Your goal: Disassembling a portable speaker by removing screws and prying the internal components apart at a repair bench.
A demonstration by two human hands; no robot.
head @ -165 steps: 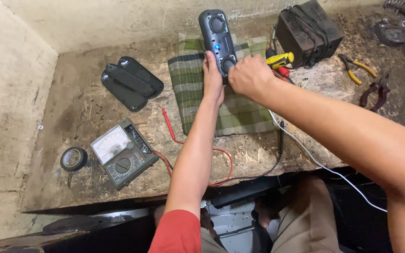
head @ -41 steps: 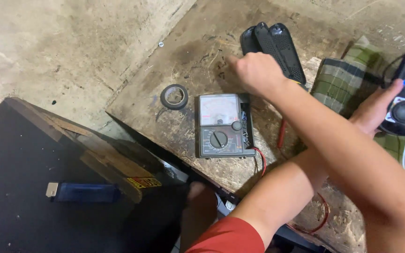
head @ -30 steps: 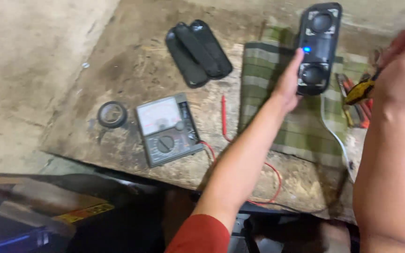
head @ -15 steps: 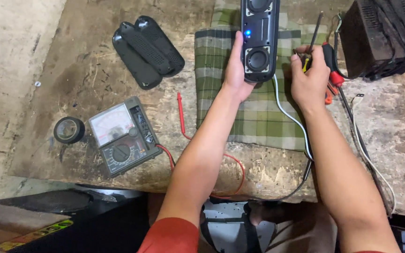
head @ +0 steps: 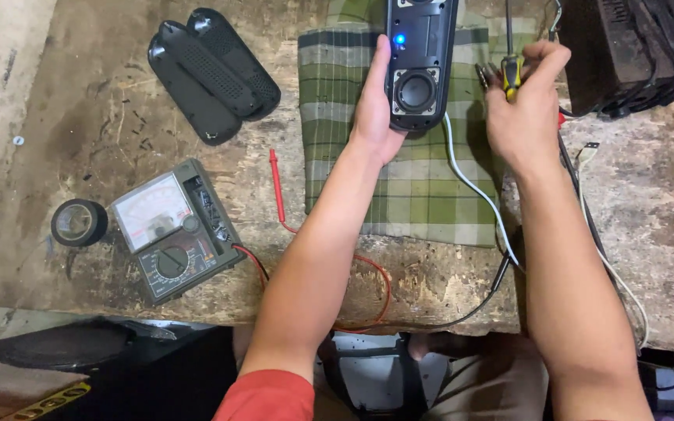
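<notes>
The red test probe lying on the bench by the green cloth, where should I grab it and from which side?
Probably pinch the red test probe around its thicker handle at mid-length, from above. It lies flat on the bench, its lead trailing from the near end, with bare wood to its left.

Bare tabletop (head: 87,101) lies open at left; a meter (head: 172,230), tape roll (head: 79,222) and black covers (head: 212,74) crowd it.

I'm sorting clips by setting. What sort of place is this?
Probably a small electronics repair bench. An analog multimeter with a red probe lies on the worn worktop. The left hand steadies an opened speaker on a checked cloth; the right hand holds a screwdriver.
</notes>
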